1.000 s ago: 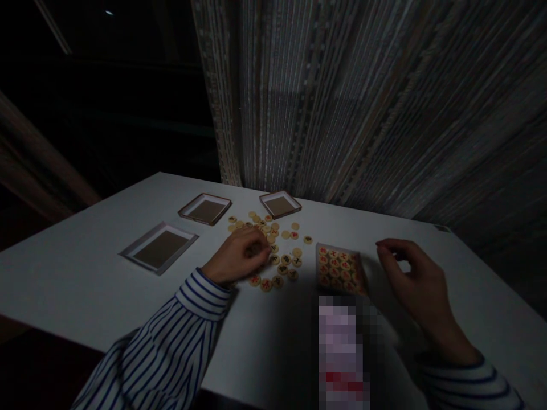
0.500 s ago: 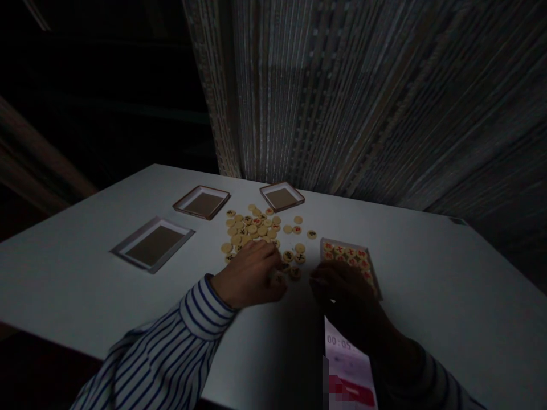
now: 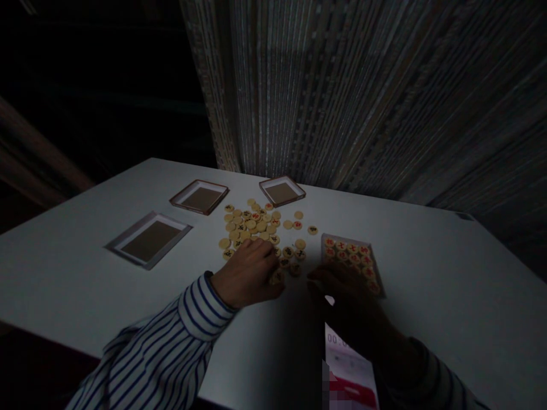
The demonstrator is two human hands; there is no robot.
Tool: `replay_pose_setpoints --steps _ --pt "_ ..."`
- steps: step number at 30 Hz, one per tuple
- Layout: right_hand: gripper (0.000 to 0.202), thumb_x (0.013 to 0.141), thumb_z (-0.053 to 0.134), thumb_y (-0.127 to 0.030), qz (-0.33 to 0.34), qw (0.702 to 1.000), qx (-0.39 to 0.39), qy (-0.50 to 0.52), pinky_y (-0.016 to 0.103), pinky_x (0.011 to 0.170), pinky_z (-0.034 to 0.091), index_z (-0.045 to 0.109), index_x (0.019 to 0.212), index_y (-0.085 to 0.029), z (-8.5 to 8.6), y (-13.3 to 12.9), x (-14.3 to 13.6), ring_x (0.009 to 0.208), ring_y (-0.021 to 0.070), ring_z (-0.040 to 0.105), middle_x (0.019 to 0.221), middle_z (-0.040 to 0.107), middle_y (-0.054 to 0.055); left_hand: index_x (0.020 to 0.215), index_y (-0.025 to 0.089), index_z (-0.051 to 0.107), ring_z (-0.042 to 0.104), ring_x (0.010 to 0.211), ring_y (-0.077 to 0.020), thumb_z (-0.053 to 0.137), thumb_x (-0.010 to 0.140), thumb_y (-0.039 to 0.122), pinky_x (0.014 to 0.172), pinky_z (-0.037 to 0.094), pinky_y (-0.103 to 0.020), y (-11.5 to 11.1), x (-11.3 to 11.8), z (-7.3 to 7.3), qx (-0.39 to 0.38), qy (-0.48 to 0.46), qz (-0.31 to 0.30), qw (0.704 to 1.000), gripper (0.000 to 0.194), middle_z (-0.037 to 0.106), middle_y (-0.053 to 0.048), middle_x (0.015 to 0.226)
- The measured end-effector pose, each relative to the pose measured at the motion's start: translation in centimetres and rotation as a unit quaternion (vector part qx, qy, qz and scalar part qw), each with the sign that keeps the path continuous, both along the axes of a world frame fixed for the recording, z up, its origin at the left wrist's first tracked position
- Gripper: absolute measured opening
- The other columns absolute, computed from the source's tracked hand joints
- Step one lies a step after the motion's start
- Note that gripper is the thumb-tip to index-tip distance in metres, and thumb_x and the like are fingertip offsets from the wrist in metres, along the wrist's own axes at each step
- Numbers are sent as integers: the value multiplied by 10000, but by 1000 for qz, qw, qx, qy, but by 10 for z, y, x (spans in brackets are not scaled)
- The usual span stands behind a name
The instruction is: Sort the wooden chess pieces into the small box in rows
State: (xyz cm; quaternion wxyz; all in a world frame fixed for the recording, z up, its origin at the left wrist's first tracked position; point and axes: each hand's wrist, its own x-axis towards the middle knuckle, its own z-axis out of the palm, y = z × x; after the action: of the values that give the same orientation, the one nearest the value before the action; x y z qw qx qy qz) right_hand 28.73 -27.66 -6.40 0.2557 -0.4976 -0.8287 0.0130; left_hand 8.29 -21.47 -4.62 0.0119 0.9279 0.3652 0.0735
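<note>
Round wooden xiangqi pieces [image 3: 250,225] lie in a loose pile on the white table [image 3: 427,267], some marked black or red, others showing plain faces. My left hand [image 3: 250,270] is at the near edge of the pile, palm down with fingers curled. Between its fingers and thumb shows a dark-marked xiangqi piece [image 3: 277,277]. My right hand [image 3: 348,299], in deep shadow, has thumb and forefinger apart and nothing visible between them. It partly covers a shallow tray [image 3: 379,273] of red-marked pieces set in rows.
Three shallow trays stand around the pile: a pale-rimmed tray [image 3: 111,246] at left, a brown-edged tray [image 3: 174,200] behind it, and another tray [image 3: 302,196] at the back. A lit phone [image 3: 348,364] showing a timer lies beneath my right forearm. A striped curtain [image 3: 290,114] hangs behind.
My right thumb and forefinger have parted a little, and more of the tray beside them shows. My left hand stays nearly in place. The view has shifted slightly.
</note>
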Motion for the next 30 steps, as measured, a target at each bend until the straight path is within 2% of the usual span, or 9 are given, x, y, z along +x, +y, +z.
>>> replay_pose_setpoints --steps 7,12,17,23,26,30 --pt "159 873 447 -214 -7 1000 -3 8 356 712 418 602 892 -181 0 -1 0 805 192 536 851 600 71 699 167 574 474 791 -205 519 761 368 701 361 -349 1 0 -1 1 -13 -12 1000 217 526 -51 799" --pt "157 872 449 -213 -14 1000 1 7 366 725 413 602 886 -184 -3 0 0 811 194 538 855 603 71 802 156 603 490 825 -216 559 730 338 721 382 -354 1 0 -1 -6 -47 -20 999 200 549 -65 851" --pt "154 872 446 -203 -9 1000 1 3 349 719 413 598 883 -183 -1 1 1 799 184 540 835 600 65 913 153 602 503 844 -218 567 731 298 743 393 -367 2 -1 -4 30 -107 -39 993 235 571 -66 899" --pt "145 869 452 -192 -6 1000 16 4 320 688 411 594 839 -186 -1 1 1 755 162 533 795 590 53 922 146 597 510 822 -208 563 750 260 710 403 -353 -1 2 -4 75 -172 -64 980 210 583 -68 886" --pt "150 870 453 -197 -6 999 15 39 325 693 426 594 822 -183 -1 1 0 760 162 541 799 597 55 908 156 586 510 817 -199 554 766 253 705 405 -348 -3 5 -5 92 -203 -71 972 175 587 -61 874" --pt "157 880 456 -256 -19 990 -43 136 298 657 460 602 857 -205 1 -1 -3 737 144 571 808 626 38 918 166 574 514 828 -191 557 773 232 705 409 -341 -7 10 -6 98 -230 -79 965 160 590 -56 887"
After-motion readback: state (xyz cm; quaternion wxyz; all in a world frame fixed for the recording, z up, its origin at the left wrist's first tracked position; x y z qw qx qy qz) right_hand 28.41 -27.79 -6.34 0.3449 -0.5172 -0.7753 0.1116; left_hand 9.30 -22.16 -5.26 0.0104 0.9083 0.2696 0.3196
